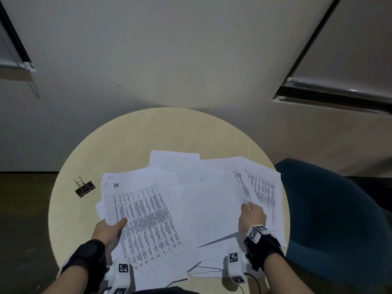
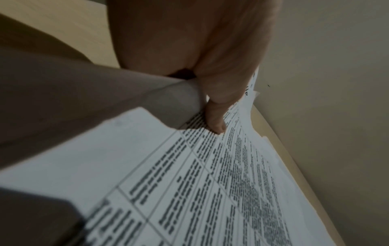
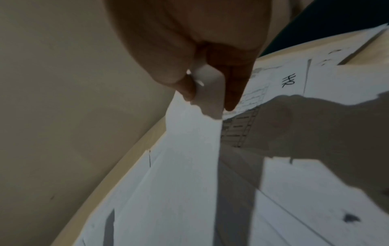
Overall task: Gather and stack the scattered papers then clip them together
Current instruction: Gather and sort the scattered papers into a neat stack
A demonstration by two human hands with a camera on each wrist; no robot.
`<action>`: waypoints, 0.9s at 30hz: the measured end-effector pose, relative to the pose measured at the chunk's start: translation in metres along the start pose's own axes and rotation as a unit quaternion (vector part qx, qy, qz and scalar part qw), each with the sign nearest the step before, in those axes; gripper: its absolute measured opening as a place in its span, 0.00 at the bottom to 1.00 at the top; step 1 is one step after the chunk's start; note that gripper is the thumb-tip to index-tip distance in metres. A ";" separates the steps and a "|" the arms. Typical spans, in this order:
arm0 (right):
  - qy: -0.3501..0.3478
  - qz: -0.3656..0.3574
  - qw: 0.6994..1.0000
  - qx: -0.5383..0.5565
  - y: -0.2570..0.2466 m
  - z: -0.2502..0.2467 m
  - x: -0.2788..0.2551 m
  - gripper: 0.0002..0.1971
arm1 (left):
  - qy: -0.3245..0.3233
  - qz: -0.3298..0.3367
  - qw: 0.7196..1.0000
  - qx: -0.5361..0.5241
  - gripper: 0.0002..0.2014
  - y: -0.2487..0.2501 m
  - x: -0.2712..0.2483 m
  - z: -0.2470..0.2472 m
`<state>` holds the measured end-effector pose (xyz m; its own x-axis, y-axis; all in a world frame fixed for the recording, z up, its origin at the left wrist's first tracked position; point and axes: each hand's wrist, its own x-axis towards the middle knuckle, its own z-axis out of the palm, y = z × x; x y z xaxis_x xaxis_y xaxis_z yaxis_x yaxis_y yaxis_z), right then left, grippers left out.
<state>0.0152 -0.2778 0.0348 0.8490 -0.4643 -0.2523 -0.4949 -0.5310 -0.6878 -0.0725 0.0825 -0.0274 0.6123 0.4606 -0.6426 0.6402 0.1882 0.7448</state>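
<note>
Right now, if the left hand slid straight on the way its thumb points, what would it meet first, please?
Probably just more of the printed table sheet that the left hand pinches; the thumb points up-right across it toward the blank sheets. Heights are unclear.

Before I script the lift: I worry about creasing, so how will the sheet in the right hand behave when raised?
Probably floppy: the blank sheet already bends where the right hand pinches its edge. Likely very light, being a single thin page. It may slide over the other papers, since it lies loosely on them.
</note>
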 end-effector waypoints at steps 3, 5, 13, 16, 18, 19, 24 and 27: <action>0.097 0.034 0.992 0.070 -0.009 -0.018 0.003 0.15 | -0.007 0.009 0.999 0.032 0.19 0.001 -0.005 0.002; 0.158 0.016 0.978 0.136 -0.025 -0.028 0.002 0.17 | -0.014 0.000 0.999 0.035 0.20 0.003 -0.010 0.003; 0.050 -0.448 0.880 0.151 -0.084 -0.006 -0.060 0.20 | -0.037 -0.041 0.998 -0.031 0.39 0.009 -0.015 0.005; -0.136 -0.576 0.805 0.033 -0.065 0.031 -0.077 0.23 | -0.028 -0.033 0.998 -0.035 0.45 0.008 -0.013 0.003; -0.193 -0.614 0.762 -0.071 -0.042 0.055 -0.078 0.23 | -0.019 -0.039 0.999 -0.021 0.34 0.011 -0.022 0.001; -0.217 -0.625 0.740 -0.121 -0.030 0.064 -0.077 0.22 | -0.032 -0.037 0.999 -0.015 0.28 0.009 -0.019 0.001; -0.341 -0.611 0.658 -0.280 0.016 0.077 -0.065 0.21 | -0.030 -0.054 0.998 0.031 0.52 0.016 -0.016 -0.001; -0.416 -0.580 0.632 -0.301 0.019 0.078 -0.072 0.23 | -0.035 -0.056 0.997 0.027 0.57 0.013 -0.011 -0.002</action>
<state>-0.0413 -0.1995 -0.0130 0.3850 0.8861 -0.2579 0.7826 -0.4616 -0.4177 -0.0717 0.0813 -0.0108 0.5647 0.3774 -0.7340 0.7293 0.1881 0.6578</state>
